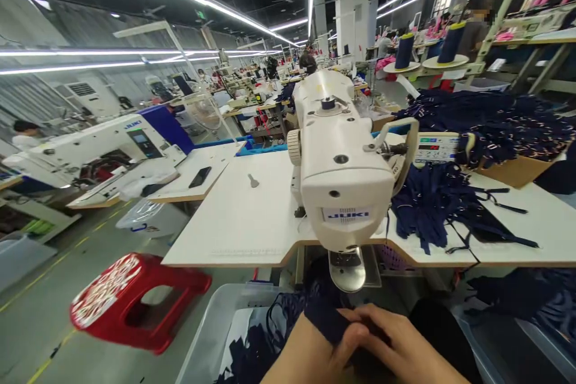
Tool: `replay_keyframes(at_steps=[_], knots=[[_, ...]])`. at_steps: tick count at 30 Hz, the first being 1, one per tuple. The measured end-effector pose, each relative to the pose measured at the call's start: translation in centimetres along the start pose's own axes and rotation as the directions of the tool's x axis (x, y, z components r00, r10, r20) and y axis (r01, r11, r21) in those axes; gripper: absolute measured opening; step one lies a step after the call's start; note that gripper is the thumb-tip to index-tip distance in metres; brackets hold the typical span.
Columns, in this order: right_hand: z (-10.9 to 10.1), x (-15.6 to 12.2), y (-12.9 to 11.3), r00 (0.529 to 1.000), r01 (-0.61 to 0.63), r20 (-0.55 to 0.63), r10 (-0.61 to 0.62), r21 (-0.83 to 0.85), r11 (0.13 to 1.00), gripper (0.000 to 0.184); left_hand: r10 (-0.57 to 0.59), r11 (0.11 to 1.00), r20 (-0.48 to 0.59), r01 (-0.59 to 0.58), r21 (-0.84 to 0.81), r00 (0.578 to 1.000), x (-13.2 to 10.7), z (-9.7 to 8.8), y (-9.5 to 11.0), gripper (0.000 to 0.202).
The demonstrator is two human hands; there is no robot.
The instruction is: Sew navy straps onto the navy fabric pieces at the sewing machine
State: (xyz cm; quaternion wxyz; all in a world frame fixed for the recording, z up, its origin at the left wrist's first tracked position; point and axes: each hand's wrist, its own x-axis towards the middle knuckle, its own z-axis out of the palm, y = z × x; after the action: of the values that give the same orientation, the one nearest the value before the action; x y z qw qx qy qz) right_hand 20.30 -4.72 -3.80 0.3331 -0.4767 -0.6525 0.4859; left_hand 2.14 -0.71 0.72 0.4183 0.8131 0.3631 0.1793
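My left hand [326, 348] and my right hand [389, 336] meet low in front of the sewing machine [344, 174], below the table edge. Both are closed, fingertips bent together. A navy fabric strip [327, 319] lies across my left hand and runs in towards the fingers of both hands; its far end is hidden. Just beyond my fingers is the machine's rounded metal work plate [348, 275], under the needle area. To the left, under my left forearm, a clear plastic bin [202, 336] holds more navy straps [252, 351].
Navy straps with metal rings [425, 204] are heaped on the white table [243, 216], right of the machine. A larger pile [495, 123] sits on a cardboard box [517, 171] behind. A red stool [144, 300] stands at left. Thread cones [450, 43] rise at back right.
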Motion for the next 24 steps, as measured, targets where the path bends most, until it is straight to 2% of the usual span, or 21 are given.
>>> replay_keyframes(at_steps=[4,7,10,14,16,18,19,20,21,22,23,24], knots=[[-0.9,-0.8,0.6,0.998,-0.008,-0.058,0.003,-0.099,0.995,0.025,-0.136,0.987,-0.205,0.150,0.055,0.969,0.0,0.2,-0.5,0.030],[-1.1,-1.6,0.5,0.997,-0.035,-0.070,0.031,-0.055,0.998,0.027,-0.099,0.994,-0.261,0.083,-0.071,0.960,0.4,0.8,0.2,0.024],[-1.0,-1.7,0.2,0.981,-0.095,-0.165,0.098,0.028,0.995,0.029,-0.133,0.953,-0.259,0.052,-0.299,0.957,1.0,1.4,0.8,0.019],[-1.5,-0.2,0.4,0.947,-0.144,-0.283,0.149,0.038,0.989,0.033,-0.297,0.843,-0.173,0.173,-0.510,0.939,1.9,1.9,0.0,0.030],[-2.1,1.0,0.6,0.923,-0.157,-0.358,0.139,-0.020,0.987,0.031,-0.339,0.841,-0.200,0.200,-0.503,0.919,2.1,1.9,-1.0,0.035],[-2.6,2.3,0.8,0.908,-0.157,-0.404,0.110,-0.086,0.984,0.029,-0.336,0.911,-0.344,0.209,-0.356,0.877,2.0,1.7,-2.0,0.035],[-2.8,2.8,0.9,0.909,-0.154,-0.406,0.096,-0.111,0.982,0.029,-0.282,0.955,-0.466,0.200,-0.217,0.839,1.9,1.6,-2.4,0.033],[-3.0,3.3,1.0,0.913,-0.148,-0.398,0.086,-0.130,0.980,0.028,-0.170,0.983,-0.589,0.181,-0.040,0.790,1.8,1.4,-2.6,0.030],[-3.1,3.7,0.9,0.918,-0.142,-0.389,0.077,-0.141,0.980,0.027,-0.002,0.974,-0.676,0.153,0.164,0.737,1.7,1.2,-2.7,0.025],[-3.2,4.0,0.9,0.922,-0.134,-0.380,0.070,-0.145,0.980,0.026,0.194,0.922,-0.689,0.110,0.372,0.699,1.6,1.1,-2.7,0.021],[-3.2,4.3,0.9,0.926,-0.126,-0.372,0.065,-0.143,0.982,0.025,0.368,0.834,-0.624,0.052,0.549,0.689,1.5,0.9,-2.6,0.019],[-3.3,4.4,0.8,0.928,-0.116,-0.368,0.058,-0.137,0.984,0.024,0.487,0.736,-0.511,-0.017,0.677,0.708,1.5,0.8,-2.5,0.019]])
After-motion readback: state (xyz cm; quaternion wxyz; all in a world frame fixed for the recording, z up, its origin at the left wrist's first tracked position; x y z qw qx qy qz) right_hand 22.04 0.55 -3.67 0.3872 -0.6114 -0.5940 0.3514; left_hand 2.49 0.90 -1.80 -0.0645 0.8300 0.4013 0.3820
